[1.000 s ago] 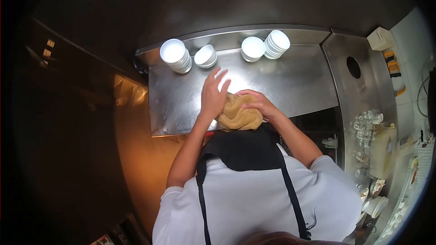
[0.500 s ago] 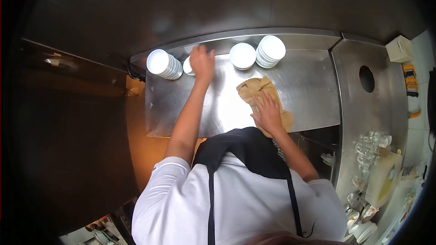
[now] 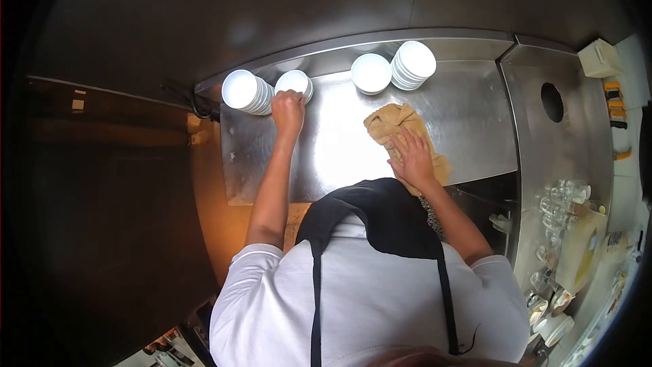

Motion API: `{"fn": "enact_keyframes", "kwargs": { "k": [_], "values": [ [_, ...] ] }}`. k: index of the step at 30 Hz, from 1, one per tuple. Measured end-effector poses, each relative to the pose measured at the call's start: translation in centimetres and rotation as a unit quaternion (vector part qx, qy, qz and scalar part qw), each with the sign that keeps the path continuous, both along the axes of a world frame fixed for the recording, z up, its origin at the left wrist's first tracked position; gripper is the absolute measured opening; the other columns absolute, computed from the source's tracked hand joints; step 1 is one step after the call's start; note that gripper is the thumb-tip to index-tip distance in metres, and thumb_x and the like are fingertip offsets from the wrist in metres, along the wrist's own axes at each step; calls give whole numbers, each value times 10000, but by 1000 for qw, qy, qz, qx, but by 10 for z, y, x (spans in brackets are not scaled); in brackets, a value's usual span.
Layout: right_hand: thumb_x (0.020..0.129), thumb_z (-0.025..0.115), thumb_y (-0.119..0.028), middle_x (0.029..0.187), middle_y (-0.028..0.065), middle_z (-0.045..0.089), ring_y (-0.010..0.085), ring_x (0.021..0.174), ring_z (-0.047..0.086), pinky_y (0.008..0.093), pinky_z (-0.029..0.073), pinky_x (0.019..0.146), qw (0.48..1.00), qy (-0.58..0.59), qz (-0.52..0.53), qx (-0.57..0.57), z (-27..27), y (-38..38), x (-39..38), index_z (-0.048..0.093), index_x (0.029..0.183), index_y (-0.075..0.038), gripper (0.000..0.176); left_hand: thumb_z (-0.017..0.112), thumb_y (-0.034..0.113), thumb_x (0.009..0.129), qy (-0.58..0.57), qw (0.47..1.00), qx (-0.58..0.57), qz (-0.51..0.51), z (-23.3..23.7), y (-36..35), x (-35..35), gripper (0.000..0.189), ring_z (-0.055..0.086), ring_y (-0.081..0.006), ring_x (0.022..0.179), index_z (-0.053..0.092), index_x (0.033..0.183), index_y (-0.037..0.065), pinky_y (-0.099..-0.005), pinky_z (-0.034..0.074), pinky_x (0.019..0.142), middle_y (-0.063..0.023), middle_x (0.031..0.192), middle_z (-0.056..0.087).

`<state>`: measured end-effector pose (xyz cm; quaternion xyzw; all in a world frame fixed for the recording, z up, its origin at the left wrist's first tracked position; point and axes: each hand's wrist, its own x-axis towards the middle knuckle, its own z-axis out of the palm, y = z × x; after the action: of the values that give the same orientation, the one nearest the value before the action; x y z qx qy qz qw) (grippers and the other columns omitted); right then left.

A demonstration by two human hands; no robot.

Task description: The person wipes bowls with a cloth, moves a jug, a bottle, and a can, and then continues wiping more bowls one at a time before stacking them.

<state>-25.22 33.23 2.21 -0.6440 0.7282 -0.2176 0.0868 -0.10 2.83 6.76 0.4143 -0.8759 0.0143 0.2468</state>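
Note:
My left hand [image 3: 288, 107] is closed, its curled fingers against or just in front of a short stack of white bowls [image 3: 294, 82]. Whether it grips a rim or something small, I cannot make out. Just left of it leans a taller white bowl stack [image 3: 241, 88]. My right hand [image 3: 413, 158] lies flat with fingers stretched over a crumpled tan cloth [image 3: 392, 120], holding it down on the steel counter [image 3: 468, 129]. Behind the cloth stand another white bowl stack [image 3: 371, 73] and a taller one [image 3: 413, 62], side by side.
A raised steel lip [image 3: 468, 35] runs along the counter's back. To the right is a steel surface with a round dark hole [image 3: 552, 102]. Farther down that side are several clear glasses [image 3: 561, 207] and a white container [image 3: 583, 248]. Yellow-handled items [image 3: 614, 102] line the right wall.
My left hand has come down and left from above the short bowl stack, and its fingers have curled in. My right hand stays on the cloth. The whole view has shifted slightly.

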Motion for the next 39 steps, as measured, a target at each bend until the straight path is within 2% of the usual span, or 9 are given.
{"fn": "enact_keyframes", "kwargs": {
  "k": [4,7,10,13,15,21,25,34,39],
  "values": [
    [828,773,-243,1448,174,536,383,1323,515,529,438,1093,999,22,-14,26,3,-3,4,587,1451,-165,655,779,166,855,0,999,-18,-34,-5,1,6,150,659,-335,869,796,946,48,-461,503,793,-133,894,721],
    [803,760,-159,1313,174,603,380,1181,608,484,531,957,986,-135,-84,49,7,-16,9,638,1346,-119,558,749,170,894,59,997,-44,-35,7,12,4,177,653,-326,936,783,1015,46,-450,499,835,-129,962,717],
    [792,757,-95,1221,158,653,376,1062,672,451,557,884,971,-123,-155,-138,46,-50,22,674,1260,-85,476,725,168,918,113,993,17,-35,18,31,0,178,651,-330,967,770,1032,39,-446,500,855,-129,1018,718],
    [785,780,-134,1287,179,617,402,1162,614,484,529,955,959,-23,-172,-226,98,-104,30,632,1343,-84,580,703,139,928,180,977,114,-26,13,53,-2,141,663,-343,990,766,994,31,-443,508,887,-135,1047,728],
    [785,811,-219,1305,214,611,403,1179,602,491,518,957,965,72,-156,-199,106,-154,30,597,1406,-50,678,703,123,922,201,970,133,-33,8,70,-1,112,660,-335,976,752,970,34,-445,509,882,-122,1026,718],
    [723,888,-355,1063,205,697,379,1027,667,492,535,853,976,174,-129,31,44,-222,27,653,1013,-20,501,693,85,925,216,958,189,-17,0,102,41,95,685,-318,983,753,988,48,-414,532,903,-111,1045,718],
    [659,923,-405,857,210,720,388,798,718,483,566,726,993,79,-75,-51,37,-221,4,657,890,-40,507,685,100,947,252,940,228,21,-10,110,71,139,701,-309,1001,754,1046,32,-395,546,888,-118,1078,724],
    [789,780,-646,1054,228,751,378,980,729,429,571,842,988,-95,-1,119,90,-216,39,729,1137,-49,693,720,177,935,217,930,294,-13,-5,96,48,257,701,-294,985,725,1160,52,-396,550,874,-119,1145,691],
    [936,733,-366,1134,218,740,382,1034,712,406,558,901,893,-448,-26,4,107,-203,34,742,1161,-18,414,867,299,806,169,945,276,-49,-8,78,16,849,542,-376,1325,464,1485,-12,-449,469,1087,-221,1426,541]
  ]
}}
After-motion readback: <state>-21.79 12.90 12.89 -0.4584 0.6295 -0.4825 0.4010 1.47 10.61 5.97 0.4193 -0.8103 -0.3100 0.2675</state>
